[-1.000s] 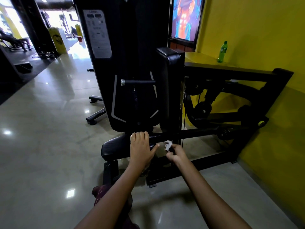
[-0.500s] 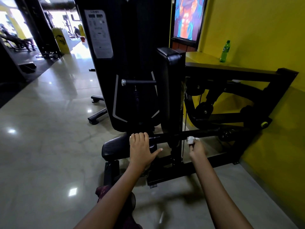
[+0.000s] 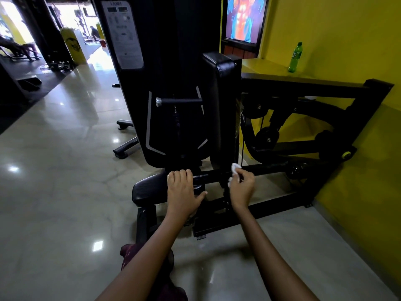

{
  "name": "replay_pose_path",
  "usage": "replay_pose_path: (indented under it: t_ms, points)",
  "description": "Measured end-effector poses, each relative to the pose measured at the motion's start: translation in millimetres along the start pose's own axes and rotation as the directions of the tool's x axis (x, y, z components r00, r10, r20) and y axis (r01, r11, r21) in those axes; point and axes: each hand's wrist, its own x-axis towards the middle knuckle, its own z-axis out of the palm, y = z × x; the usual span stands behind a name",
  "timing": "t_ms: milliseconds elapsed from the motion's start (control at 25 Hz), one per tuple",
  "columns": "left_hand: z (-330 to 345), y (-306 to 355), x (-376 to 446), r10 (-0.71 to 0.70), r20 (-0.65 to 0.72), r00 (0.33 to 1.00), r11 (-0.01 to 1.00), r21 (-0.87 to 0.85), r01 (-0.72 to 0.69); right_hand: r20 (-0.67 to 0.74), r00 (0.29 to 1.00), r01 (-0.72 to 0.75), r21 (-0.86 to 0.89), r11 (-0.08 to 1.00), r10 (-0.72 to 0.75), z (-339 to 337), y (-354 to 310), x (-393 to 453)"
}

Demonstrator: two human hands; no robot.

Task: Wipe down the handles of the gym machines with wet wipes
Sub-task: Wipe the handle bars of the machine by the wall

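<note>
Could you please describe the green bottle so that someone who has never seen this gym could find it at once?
Start at the yellow wall on the right and find the yellow ledge that runs along it behind the black machine frame. The green bottle stands upright on that ledge, to the right of the colourful screen. It is the only green, translucent thing on the ledge.

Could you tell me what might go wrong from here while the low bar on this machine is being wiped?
The wet wipe is bunched small in the right hand, so it may miss parts of the black bar. The left hand rests bare on the seat pad, possibly picking up grime.
</note>
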Motion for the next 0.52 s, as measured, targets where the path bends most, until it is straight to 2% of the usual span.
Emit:
replay_pose_path:
  t_ms: [80,160,200,320,400,520]
  points:
    - [4,0,0,0.006,-0.042,0.999,1.0,-0.009,-0.007,0.178,0.967,0.204,-0.115,0.972,-0.182,7,-8,-16]
    - [6,-2,0,0.017,-0.069,0.997,1.0,-0.024,-0.019,0.266,0.924,0.333,-0.212,0.919,-0.274,0,-7,-6]
    - [7,-3,1,0.023,-0.076,0.997,0.999,-0.028,-0.026,0.247,0.931,0.33,-0.257,0.908,-0.269,-7,-4,7]
    - [8,-3,0,0.021,-0.088,0.996,0.999,-0.023,-0.023,0.11,0.979,0.199,-0.324,0.925,-0.172,-23,0,30]
    - [8,-1,1,0.011,-0.087,0.996,1.0,-0.017,-0.012,0.194,0.958,0.265,-0.319,0.91,-0.211,-8,-12,14]
    - [6,-2,2,0.019,-0.095,0.995,1.0,-0.016,-0.021,0.392,0.857,0.453,-0.261,0.853,-0.335,15,-25,-17]
